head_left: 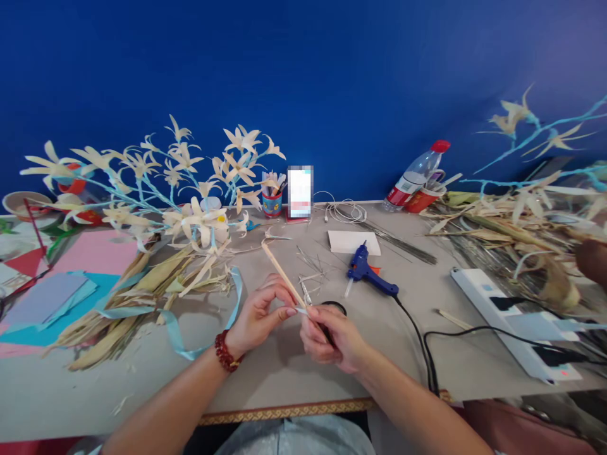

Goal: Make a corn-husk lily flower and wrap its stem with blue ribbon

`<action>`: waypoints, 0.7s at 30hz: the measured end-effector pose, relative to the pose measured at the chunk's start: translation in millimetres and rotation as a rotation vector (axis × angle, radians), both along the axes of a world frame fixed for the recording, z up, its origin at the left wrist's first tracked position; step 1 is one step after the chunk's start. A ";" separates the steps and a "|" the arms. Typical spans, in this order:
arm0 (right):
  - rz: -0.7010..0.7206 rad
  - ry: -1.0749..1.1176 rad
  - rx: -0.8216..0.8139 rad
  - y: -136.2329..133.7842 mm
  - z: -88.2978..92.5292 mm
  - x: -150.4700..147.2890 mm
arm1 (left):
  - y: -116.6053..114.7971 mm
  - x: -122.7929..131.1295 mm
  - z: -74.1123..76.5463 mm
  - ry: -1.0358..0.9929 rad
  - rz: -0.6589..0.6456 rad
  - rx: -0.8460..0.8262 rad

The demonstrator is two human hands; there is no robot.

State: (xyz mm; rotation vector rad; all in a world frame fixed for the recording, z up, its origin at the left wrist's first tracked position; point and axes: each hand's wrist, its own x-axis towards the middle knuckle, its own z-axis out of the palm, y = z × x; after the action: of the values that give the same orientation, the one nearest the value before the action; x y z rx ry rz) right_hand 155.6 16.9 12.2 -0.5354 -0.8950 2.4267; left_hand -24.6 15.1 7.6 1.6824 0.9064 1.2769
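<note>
A long, thin beige strip [284, 275], like dried husk, slants up and left from my right hand [332, 335]. Thumb and fingers of that hand are closed on its lower end. A dark piece shows in the right palm, and a black loop [337, 308] and silvery metal [305, 291] beside it look like scissors, partly hidden. My left hand [265, 309], with a red bead bracelet at the wrist, pinches a narrow pale-blue strip [301, 310] between the two hands. Light blue ribbon [173, 335] curls on the table behind my left wrist.
A blue glue gun [365, 272] lies to the right, its cord running to a white power strip [493, 316]. Thin wires [403, 243], a bottle [412, 177] and a phone [300, 193] stand or lie farther back. Husk flowers [203, 221], dried husks [118, 316] and coloured paper [52, 303] cover the left.
</note>
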 end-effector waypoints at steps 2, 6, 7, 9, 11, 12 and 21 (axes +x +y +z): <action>-0.048 -0.037 0.068 -0.2 -0.7 -0.1 | -1.9 1.9 4.1 -0.012 -0.046 0.013; -0.162 -0.171 0.256 -3.0 -1.3 -2.2 | -6.2 5.9 11.6 0.086 -0.006 0.067; -0.163 -0.181 0.272 -3.5 -1.1 -2.7 | -6.6 6.2 12.1 0.113 0.013 0.082; -0.136 -0.149 0.249 -3.8 -0.6 -3.1 | -6.1 5.5 11.5 0.131 0.027 0.097; -0.097 -0.079 0.172 -3.0 0.0 -2.4 | -4.2 3.1 9.0 0.117 0.031 0.100; -0.083 -0.040 0.130 -2.2 0.3 -1.7 | -2.8 1.7 7.5 0.105 0.038 0.100; 0.221 0.346 -0.161 9.6 -5.9 7.5 | 7.8 -2.7 -3.7 0.056 0.033 0.091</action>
State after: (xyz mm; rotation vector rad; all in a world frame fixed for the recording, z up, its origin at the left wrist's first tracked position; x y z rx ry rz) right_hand 163.1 26.4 6.3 -0.0640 -0.6437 2.6941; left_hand -27.3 22.9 3.9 1.7883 0.9253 1.3161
